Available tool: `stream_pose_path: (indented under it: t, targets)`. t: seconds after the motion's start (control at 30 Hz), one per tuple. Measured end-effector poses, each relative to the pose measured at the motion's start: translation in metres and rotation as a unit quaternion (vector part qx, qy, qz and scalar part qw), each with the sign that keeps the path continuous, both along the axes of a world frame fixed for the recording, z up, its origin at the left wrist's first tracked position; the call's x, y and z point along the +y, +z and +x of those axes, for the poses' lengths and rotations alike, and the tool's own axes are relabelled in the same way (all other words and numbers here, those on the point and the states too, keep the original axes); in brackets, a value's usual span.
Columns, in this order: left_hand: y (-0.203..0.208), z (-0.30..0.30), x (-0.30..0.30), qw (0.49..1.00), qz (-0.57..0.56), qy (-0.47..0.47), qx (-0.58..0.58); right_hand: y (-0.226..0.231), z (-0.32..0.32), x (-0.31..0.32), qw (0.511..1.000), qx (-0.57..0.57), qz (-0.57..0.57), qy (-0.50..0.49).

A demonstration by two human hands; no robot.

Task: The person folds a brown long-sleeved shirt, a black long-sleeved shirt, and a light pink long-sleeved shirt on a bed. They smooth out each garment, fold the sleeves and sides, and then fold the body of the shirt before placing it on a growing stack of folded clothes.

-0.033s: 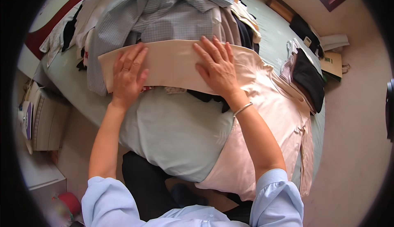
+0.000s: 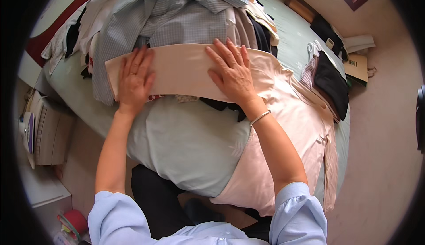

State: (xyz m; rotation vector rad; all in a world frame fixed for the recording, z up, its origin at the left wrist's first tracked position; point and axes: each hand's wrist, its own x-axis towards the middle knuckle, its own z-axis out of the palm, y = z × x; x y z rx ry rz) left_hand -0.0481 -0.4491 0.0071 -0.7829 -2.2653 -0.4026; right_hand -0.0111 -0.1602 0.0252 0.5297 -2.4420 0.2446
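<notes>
A pale pink long-sleeved top [image 2: 283, 152] is spread on the bed, one sleeve [image 2: 179, 70] stretched out to the left. My left hand [image 2: 135, 79] lies flat near the cuff end of that sleeve, fingers extended. Nearer the shoulder, my right hand [image 2: 232, 74] rests on the same sleeve with its fingers spread. Neither hand grips the cloth. The sleeve's far edge lies against a heap of clothes, topped by a grey-blue checked garment [image 2: 186, 28]. Dark and patterned cloth peeks out beneath the sleeve's near edge.
The bed has a pale green sheet [image 2: 190, 134]. Folded clothes, a black one [image 2: 330, 85] on top, lie at its right edge. A cardboard-coloured folder [image 2: 356, 68] is beyond them. At the left stand an iron [image 2: 30, 132] and a red round object [image 2: 75, 222].
My left hand has slid slightly left along the sleeve and now lies flatter on it. My right hand stays in nearly the same place.
</notes>
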Motion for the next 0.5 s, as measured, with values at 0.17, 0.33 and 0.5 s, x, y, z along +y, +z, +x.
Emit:
stream_pose_path:
  t: [0.17, 0.33, 0.5]
  targets:
    - [-0.038, -0.032, -0.032, 0.996, -0.031, 0.078, -0.008, -0.008, 0.007, 0.012, 0.998, -0.031, 0.036, -0.041]
    - [-0.044, -0.040, -0.033, 0.996, -0.039, 0.078, -0.018, -0.017, 0.002, 0.015, 0.998, -0.019, 0.034, -0.048]
    - [-0.036, -0.020, -0.009, 0.998, 0.037, 0.041, 0.000, -0.015, 0.015, 0.022, 0.999, -0.019, -0.004, -0.040]
